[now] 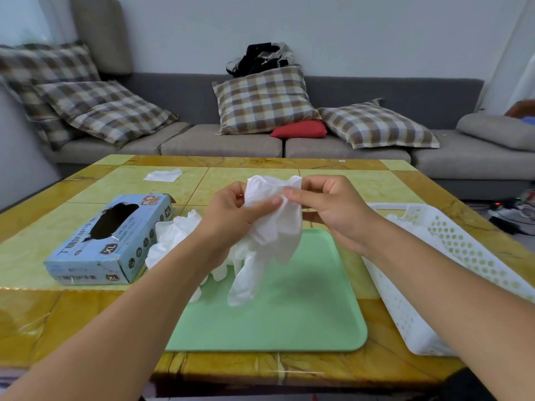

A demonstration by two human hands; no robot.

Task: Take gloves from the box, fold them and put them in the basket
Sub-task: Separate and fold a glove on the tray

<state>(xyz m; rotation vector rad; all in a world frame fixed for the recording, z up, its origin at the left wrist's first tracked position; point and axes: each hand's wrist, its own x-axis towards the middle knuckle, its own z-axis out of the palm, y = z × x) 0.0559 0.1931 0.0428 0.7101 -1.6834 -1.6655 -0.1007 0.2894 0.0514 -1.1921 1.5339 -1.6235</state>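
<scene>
A white glove [272, 224] hangs in the air above the green tray [289, 314], its fingers dangling down. My left hand [231, 209] pinches its cuff from the left, and my right hand [327, 204] pinches the cuff from the right. A loose pile of white gloves [173, 233] lies on the tray's far left corner, partly hidden by my left forearm. The blue glove box [110, 238] lies on the table to the left, its torn opening facing up. The white perforated basket [451, 256] stands at the right with a white glove [405, 224] inside it.
A white tissue [162, 175] lies at the far left of the yellow tiled table [260, 172]. A grey sofa [220, 143] with plaid cushions runs behind the table. Cables lie on the floor at the far right.
</scene>
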